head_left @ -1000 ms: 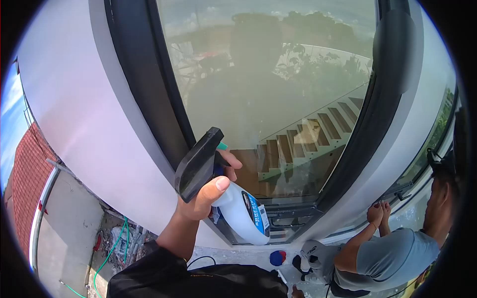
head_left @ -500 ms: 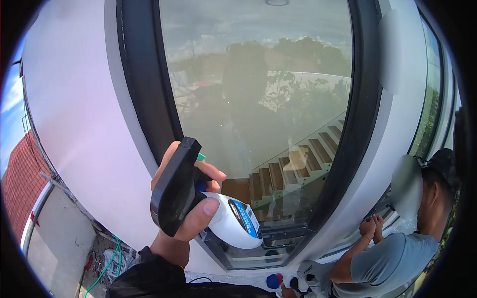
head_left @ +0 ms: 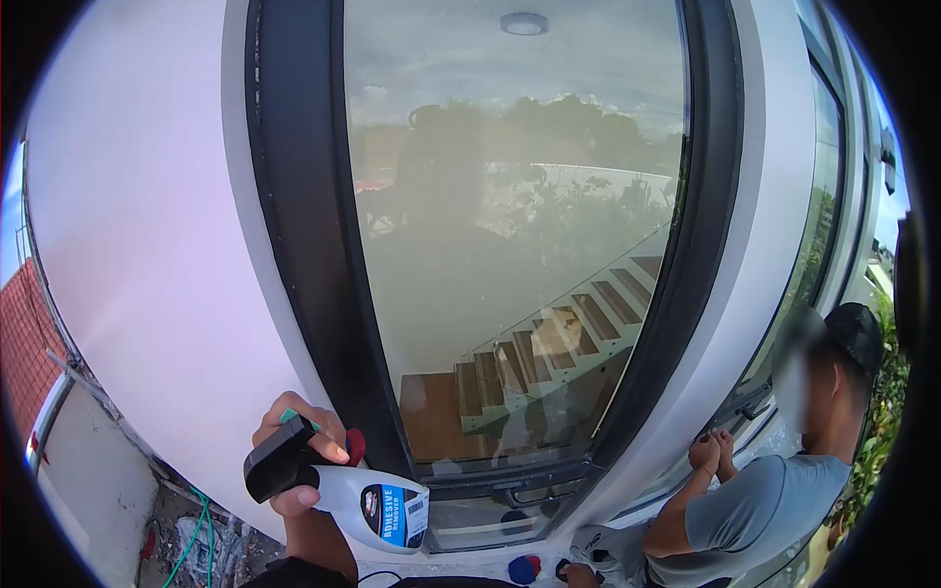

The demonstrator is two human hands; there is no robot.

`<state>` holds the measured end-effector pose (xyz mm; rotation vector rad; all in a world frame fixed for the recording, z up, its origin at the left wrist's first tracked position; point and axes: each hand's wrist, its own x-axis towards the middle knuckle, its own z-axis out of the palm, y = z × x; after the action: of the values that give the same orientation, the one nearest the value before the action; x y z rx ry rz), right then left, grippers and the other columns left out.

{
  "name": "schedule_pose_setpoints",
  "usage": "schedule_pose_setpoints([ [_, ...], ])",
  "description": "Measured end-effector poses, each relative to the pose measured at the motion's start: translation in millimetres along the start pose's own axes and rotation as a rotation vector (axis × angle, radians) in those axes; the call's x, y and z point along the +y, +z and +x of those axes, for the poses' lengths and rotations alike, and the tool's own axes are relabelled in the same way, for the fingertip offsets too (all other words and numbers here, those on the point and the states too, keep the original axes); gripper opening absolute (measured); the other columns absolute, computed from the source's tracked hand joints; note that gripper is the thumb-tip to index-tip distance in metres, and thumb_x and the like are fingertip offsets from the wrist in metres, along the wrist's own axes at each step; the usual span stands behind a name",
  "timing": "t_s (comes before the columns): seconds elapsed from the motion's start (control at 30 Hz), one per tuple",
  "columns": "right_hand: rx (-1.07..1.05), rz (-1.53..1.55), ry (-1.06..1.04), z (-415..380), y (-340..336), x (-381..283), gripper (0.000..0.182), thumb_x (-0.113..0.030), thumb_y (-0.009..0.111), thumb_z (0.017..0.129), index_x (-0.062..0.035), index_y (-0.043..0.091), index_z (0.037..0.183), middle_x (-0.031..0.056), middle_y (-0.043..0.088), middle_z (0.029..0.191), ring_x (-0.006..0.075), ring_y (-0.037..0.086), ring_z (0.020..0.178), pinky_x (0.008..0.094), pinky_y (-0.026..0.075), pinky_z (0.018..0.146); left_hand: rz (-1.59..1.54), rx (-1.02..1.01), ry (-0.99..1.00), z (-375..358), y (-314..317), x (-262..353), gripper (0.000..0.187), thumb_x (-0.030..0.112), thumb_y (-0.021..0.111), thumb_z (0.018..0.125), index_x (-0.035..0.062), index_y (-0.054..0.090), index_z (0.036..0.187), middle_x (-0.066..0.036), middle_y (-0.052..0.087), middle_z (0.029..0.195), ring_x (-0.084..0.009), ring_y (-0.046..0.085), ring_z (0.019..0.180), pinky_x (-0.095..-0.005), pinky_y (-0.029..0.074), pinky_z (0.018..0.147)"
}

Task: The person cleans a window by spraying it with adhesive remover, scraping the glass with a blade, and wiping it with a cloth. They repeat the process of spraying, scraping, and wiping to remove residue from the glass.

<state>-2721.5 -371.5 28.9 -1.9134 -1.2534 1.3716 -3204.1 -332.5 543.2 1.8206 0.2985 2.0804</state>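
My left hand [head_left: 299, 451], at the lower left, is closed round the neck and black spray head [head_left: 279, 459] of a white bottle [head_left: 343, 495]. The bottle tilts sideways, its blue label [head_left: 394, 514] reading "ADHESIVE REMOVER". A small green piece [head_left: 299, 419] shows by the fingers, and a dark red piece [head_left: 355, 447] shows just beyond them. Hand and bottle are near the lower left of a black-framed glass pane [head_left: 529, 245], apart from the glass as far as I can see. My right hand is not visible.
At right, a co-worker [head_left: 755, 510] in a grey shirt and dark cap holds both hands together by a window handle. A white wall [head_left: 147, 245] stands left. A blue-and-red object [head_left: 524, 568] lies low in front; a green hose [head_left: 201, 534] runs lower left.
My left hand and the bottle have moved down and left, farther from the camera, and the label has turned into view. The whole view has shifted; the co-worker's hands stay together.
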Motion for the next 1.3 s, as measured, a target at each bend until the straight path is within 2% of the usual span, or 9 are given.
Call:
schedule_pose_setpoints([
  [0.27, 0.189, -0.044, -0.898, -112, -61, -355, 0.025, -0.010, 0.051, 0.098, -0.0017, 0.067, 0.115, 0.0073, 0.054, 0.090, 0.0176, 0.052, 0.074, 0.0258, 0.042, 0.071, -0.083, 0.100, -0.037, -22, -37, -21, 0.049, 0.037, 0.078, 0.061, -0.0085, 0.070, 0.076, -0.010, 0.053, 0.076, -0.0216, 0.059, 0.054, -0.0287, 0.047, 0.050],
  [0.53, 0.555, 0.082, -1.581, -155, -89, -549, 0.012, 0.003, 0.062, 0.090, 0.0035, 0.059, 0.102, 0.0191, 0.069, 0.106, 0.0256, 0.068, 0.099, 0.0325, 0.053, 0.086, -0.188, 0.062, -0.007, -28, -43, -31, 0.048, 0.036, 0.078, 0.064, -0.0088, 0.069, 0.078, -0.010, 0.053, 0.079, -0.0211, 0.058, 0.050, -0.0292, 0.046, 0.048],
  [0.67, 0.241, -0.485, -2.192, -169, -56, -629, 0.018, -0.003, 0.066, 0.088, -0.0027, 0.048, 0.088, 0.0212, 0.056, 0.134, 0.0362, 0.058, 0.123, 0.0441, 0.049, 0.102, -0.197, 0.070, -0.011, -28, -43, -31, 0.048, 0.036, 0.079, 0.063, -0.0087, 0.069, 0.078, -0.010, 0.053, 0.078, -0.0212, 0.058, 0.050, -0.0294, 0.047, 0.048],
  [0.87, 0.143, -1.199, -2.406, -184, -68, -706, 0.021, -0.014, 0.065, 0.090, -0.0052, 0.046, 0.091, 0.0161, 0.052, 0.142, 0.0344, 0.053, 0.129, 0.0473, 0.040, 0.112, -0.144, 0.061, -0.051, -29, -45, -29, 0.049, 0.037, 0.079, 0.061, -0.0084, 0.070, 0.076, -0.011, 0.054, 0.077, -0.0220, 0.060, 0.050, -0.0303, 0.049, 0.049],
  [0.93, 0.390, -0.950, -2.363, -203, -97, -749, 0.017, -0.014, 0.061, 0.093, -0.0053, 0.047, 0.093, 0.0159, 0.053, 0.141, 0.0358, 0.052, 0.129, 0.0455, 0.039, 0.113, -0.159, 0.042, -0.048, -29, -49, -32, 0.049, 0.037, 0.080, 0.061, -0.0085, 0.070, 0.076, -0.011, 0.053, 0.077, -0.0218, 0.060, 0.050, -0.0302, 0.049, 0.048],
  [1.03, 0.791, -0.457, -2.137, -241, -151, -816, 0.013, -0.014, 0.051, 0.102, -0.0021, 0.046, 0.102, 0.0166, 0.060, 0.094, 0.0369, 0.062, 0.103, 0.0427, 0.048, 0.088, -0.202, 0.023, -0.039, -29, -50, -36, 0.049, 0.036, 0.080, 0.061, -0.0085, 0.070, 0.078, -0.011, 0.053, 0.077, -0.0215, 0.059, 0.048, -0.0298, 0.049, 0.047],
  [1.1, 0.736, 0.136, -2.299, -260, -113, -831, 0.018, -0.011, 0.060, 0.094, 0.0019, 0.055, 0.081, 0.0199, 0.066, 0.092, 0.0296, 0.064, 0.084, 0.0367, 0.049, 0.078, -0.231, 0.016, -0.026, -28, -53, -39, 0.049, 0.036, 0.080, 0.062, -0.0087, 0.070, 0.079, -0.011, 0.053, 0.077, -0.0214, 0.059, 0.048, -0.0294, 0.049, 0.047],
  [1.17, 0.751, -0.272, -2.228, -242, -100, -820, 0.016, -0.016, 0.054, 0.101, -0.0019, 0.046, 0.101, 0.0164, 0.061, 0.095, 0.0355, 0.061, 0.090, 0.0423, 0.049, 0.089, -0.256, 0.023, -0.020, -32, -55, -42, 0.049, 0.036, 0.080, 0.063, -0.0088, 0.070, 0.080, -0.011, 0.053, 0.078, -0.0215, 0.059, 0.047, -0.0291, 0.049, 0.046],
  [1.3, 0.222, -0.471, -2.618, -192, -29, -759, 0.019, -0.016, 0.058, 0.099, -0.0026, 0.044, 0.100, 0.0161, 0.062, 0.102, 0.0390, 0.060, 0.115, 0.0472, 0.048, 0.100, -0.248, -0.015, -0.009, -31, -57, -43, 0.049, 0.035, 0.080, 0.064, -0.0091, 0.070, 0.081, -0.011, 0.053, 0.077, -0.0218, 0.060, 0.047, -0.0294, 0.049, 0.046],
])
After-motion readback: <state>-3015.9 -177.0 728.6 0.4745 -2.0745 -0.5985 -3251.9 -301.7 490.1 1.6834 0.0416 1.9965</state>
